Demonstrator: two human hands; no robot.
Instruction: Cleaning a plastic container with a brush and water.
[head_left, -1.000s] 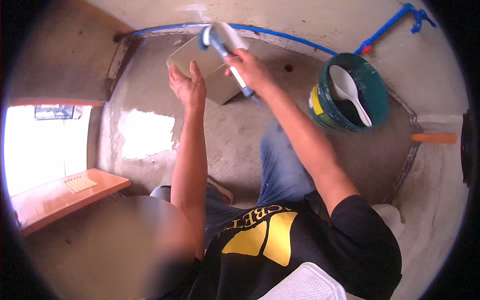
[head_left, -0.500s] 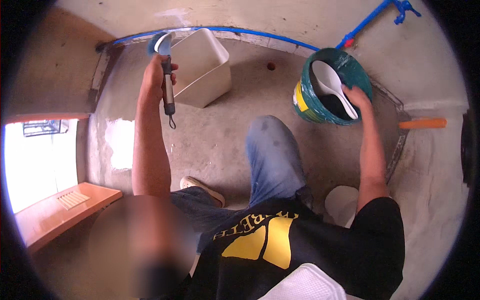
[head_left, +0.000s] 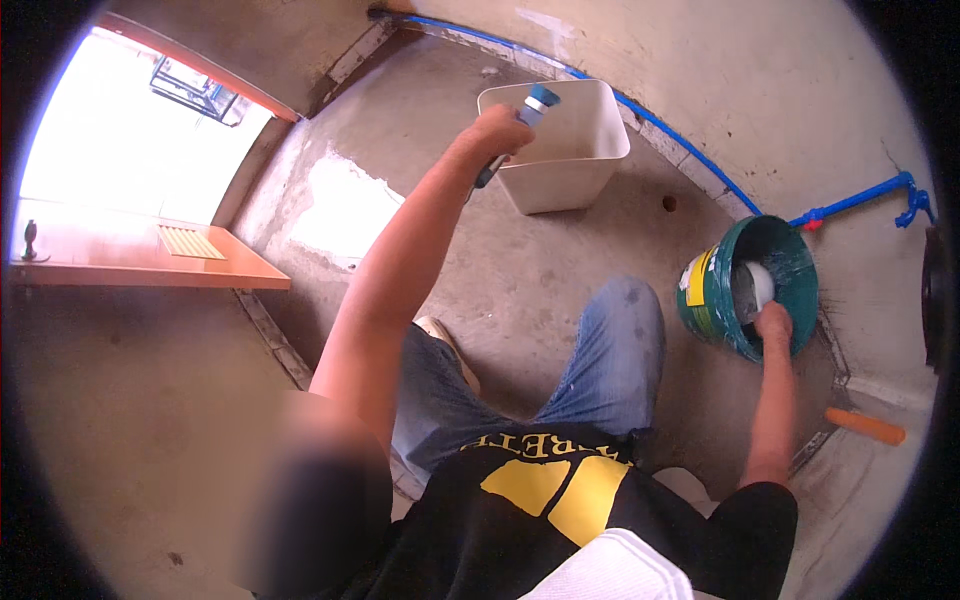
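Observation:
A scrub brush (head_left: pixel 541 97) with a blue and white head and a dark-ended handle is gripped in my left hand (head_left: pixel 500 132). That hand is stretched out at the near left rim of a cream plastic bin (head_left: pixel 562 185), and the brush head overlaps the bin's opening. My right hand (head_left: pixel 772 322) reaches into a green bucket (head_left: pixel 808 275) with a yellow label. Its fingers are closed round the handle of a white dipper (head_left: pixel 763 283), whose bowl is down inside the bucket. The bucket's lower inside is dark, and its contents cannot be made out.
A blue pipe (head_left: pixel 855 196) with a tap runs along the wall behind the bucket. An orange pipe stub (head_left: pixel 866 427) sticks out at the right. A round hole (head_left: pixel 669 204) is in the concrete floor. An orange door (head_left: pixel 130 272) stands at the left beside a bright doorway.
My view has turned left. The dipper has gone deeper into the bucket with my right hand. My left hand has brought the brush to the bin's rim.

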